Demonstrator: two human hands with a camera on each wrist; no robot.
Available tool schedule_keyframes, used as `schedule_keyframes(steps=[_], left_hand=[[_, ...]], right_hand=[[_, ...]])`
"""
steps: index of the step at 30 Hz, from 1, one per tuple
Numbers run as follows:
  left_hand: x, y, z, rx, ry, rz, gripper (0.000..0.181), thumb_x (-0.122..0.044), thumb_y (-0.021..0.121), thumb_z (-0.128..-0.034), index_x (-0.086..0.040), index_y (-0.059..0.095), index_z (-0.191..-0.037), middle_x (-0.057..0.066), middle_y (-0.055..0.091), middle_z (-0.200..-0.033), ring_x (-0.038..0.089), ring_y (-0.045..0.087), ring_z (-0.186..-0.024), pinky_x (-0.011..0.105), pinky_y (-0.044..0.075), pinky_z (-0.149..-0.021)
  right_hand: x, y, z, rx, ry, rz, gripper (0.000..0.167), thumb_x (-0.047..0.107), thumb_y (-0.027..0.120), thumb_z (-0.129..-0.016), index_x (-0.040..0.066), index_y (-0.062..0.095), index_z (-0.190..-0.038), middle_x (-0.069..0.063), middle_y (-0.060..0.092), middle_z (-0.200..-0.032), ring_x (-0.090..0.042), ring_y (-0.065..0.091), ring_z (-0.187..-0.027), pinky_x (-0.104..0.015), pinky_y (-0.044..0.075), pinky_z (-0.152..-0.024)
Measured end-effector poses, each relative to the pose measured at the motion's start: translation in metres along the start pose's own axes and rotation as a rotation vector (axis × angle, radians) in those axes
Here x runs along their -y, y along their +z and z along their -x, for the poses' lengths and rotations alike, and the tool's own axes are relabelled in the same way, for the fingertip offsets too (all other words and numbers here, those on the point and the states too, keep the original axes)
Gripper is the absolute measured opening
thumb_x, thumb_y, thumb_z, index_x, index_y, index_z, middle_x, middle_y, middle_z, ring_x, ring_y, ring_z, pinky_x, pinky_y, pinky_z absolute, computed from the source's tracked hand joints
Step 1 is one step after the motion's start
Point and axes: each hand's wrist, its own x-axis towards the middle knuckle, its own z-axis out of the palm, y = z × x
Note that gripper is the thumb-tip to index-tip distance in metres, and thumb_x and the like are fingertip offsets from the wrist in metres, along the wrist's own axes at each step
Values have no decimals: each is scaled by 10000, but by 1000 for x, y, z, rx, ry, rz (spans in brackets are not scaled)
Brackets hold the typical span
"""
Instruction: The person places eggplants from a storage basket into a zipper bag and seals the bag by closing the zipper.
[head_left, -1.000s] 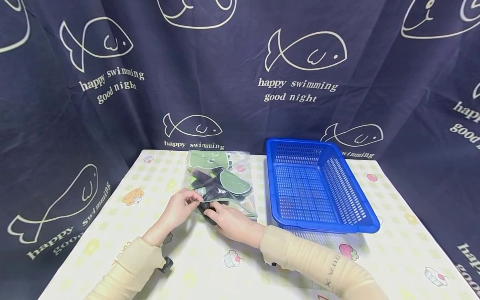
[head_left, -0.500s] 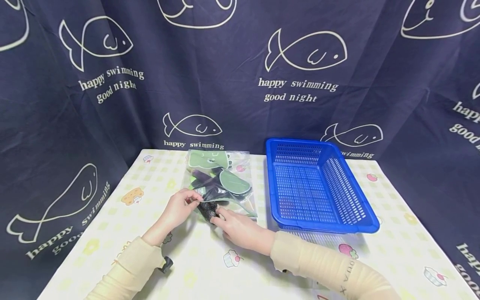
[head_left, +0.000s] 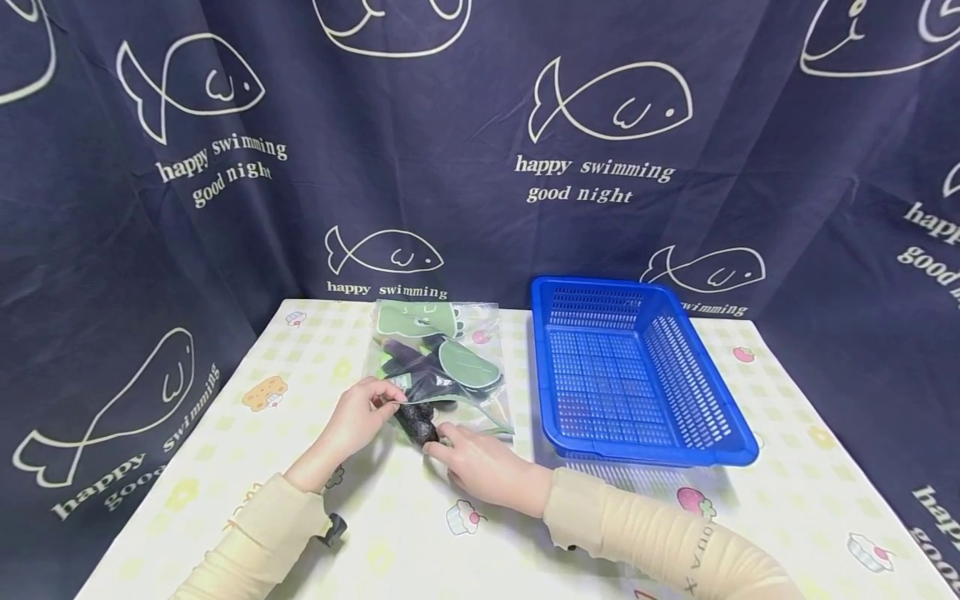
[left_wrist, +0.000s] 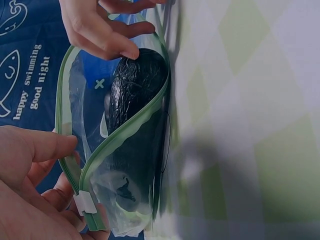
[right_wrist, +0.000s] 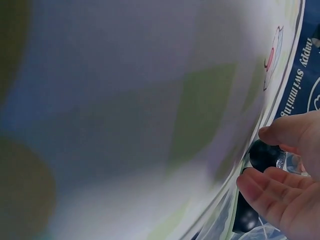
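Observation:
A clear zip bag (head_left: pixel 491 408) with a green dinosaur print lies on the table, holding several dark vegetables, among them purple eggplants (head_left: pixel 405 357). My left hand (head_left: pixel 365 412) pinches the bag's green zip edge near the white slider (left_wrist: pixel 86 203), and the mouth gapes. A black, wrinkled, oval avocado-like piece (head_left: pixel 417 425) pokes out of the mouth; its other end stays inside the bag. My right hand (head_left: pixel 483 462) is at the protruding end, with thumb and fingers on either side of it. In the right wrist view, a dark rounded end (right_wrist: pixel 264 154) shows between them.
To the right stands a blue perforated plastic basket (head_left: pixel 547 400) with nothing seen inside. A patterned white and yellow-green cloth (head_left: pixel 405 533) covers the table. A dark blue fish-print curtain (head_left: pixel 465 192) hangs behind and at the sides.
My right hand has drawn back from the bag's mouth toward the right and front, uncovering more of the black piece, whose near end now lies slightly further right. The left hand has stayed in place.

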Motion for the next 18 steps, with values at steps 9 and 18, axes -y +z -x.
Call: schedule_keyframes(steps=[9,18], left_hand=[[0,0,1,-2,4,-1,142,2,669,-803,-125,691,-863,29,619,-883,154,532,-758,279,443,-648],[-1,-2,2,-12,15,-7,135,6,671,-796,-113,693,-855,34,608,-867,159,533,-753,285,435,-658]], right_hand=[[-1,0,-8,11,11,-31,423,139,687,-787,150,550,-1187,-76,552,-1155,-165,617,-880,-261,532,-684],[-2,0,-20,38,41,-40,405,135,672,-805,149,551,-1191,-31,555,-1078,-154,606,-912,-243,532,-663]])
